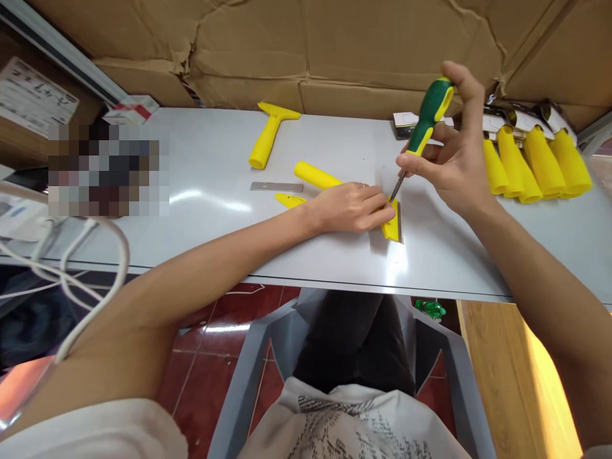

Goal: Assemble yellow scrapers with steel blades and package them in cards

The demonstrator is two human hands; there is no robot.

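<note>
Scraper (393,228) lies on desk (205,166); left hand (356,207), grip clamped over its head. Screwdriver (424,121) (slanted, tip at that head): right hand (456,153), grip pinching handle. Metal strip (276,187) lies near.

The place looks like a small assembly workshop: a white table (205,153) has cardboard (248,51) along its far side, several yellow handles (542,162) lie at far right, and a green screwdriver (425,124) is held above the tabletop.
</note>
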